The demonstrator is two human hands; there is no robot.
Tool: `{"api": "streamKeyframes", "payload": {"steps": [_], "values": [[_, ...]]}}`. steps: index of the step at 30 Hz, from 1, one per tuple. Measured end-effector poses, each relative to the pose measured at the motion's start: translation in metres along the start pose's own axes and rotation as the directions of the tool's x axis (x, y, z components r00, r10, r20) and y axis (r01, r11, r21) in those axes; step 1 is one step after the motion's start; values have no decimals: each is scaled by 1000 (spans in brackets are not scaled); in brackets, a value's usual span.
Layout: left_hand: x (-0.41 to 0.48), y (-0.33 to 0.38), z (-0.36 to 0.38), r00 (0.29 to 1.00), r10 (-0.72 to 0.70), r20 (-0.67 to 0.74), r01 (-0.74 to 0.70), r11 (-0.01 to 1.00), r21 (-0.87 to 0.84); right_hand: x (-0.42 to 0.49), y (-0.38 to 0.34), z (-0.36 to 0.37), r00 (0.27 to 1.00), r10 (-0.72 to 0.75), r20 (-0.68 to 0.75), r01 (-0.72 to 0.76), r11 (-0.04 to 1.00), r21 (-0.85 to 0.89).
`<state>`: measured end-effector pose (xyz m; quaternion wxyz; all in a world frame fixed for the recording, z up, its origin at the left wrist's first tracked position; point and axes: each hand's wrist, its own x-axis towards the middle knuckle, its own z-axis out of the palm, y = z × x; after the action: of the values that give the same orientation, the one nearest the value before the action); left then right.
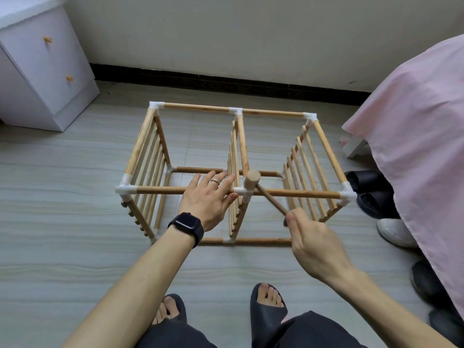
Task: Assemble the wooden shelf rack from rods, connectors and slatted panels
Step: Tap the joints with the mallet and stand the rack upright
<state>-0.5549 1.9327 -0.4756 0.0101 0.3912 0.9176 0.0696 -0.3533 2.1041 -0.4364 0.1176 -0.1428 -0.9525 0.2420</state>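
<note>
Head view: my left hand [210, 194] lies flat, fingers spread, on the near top rod [160, 190] of the shelf rack [233, 169] standing on the floor [62, 222]. My right hand [310, 243] clenches the handle of a wooden mallet [253, 180]; the handle's end is hidden inside my fist. Its head touches the white middle connector [240, 191]. My right arm hides the rack's near right foot.
</note>
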Motion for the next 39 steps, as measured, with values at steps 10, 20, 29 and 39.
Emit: {"api": "streamKeyframes", "payload": {"steps": [10, 20, 29, 39], "values": [[-1, 0, -2, 1000, 4, 18, -4, 1000, 4, -1, -5, 1, 1000, 12, -12, -11, 999, 53], [-1, 0, 0, 1000, -8, 24, 8, 1000, 6, 31, -37, -46, 986, 166, 23, -126, 650, 749], [-2, 0, 2, 1000, -8, 0, 8, 1000, -13, 96, -72, -52, 921, 101, -376, 182, 742, 646], [-4, 1, 5, 1000, 14, -26, -14, 1000, -1, 141, -80, -6, 902, 231, -366, 211, 503, 838]]}}
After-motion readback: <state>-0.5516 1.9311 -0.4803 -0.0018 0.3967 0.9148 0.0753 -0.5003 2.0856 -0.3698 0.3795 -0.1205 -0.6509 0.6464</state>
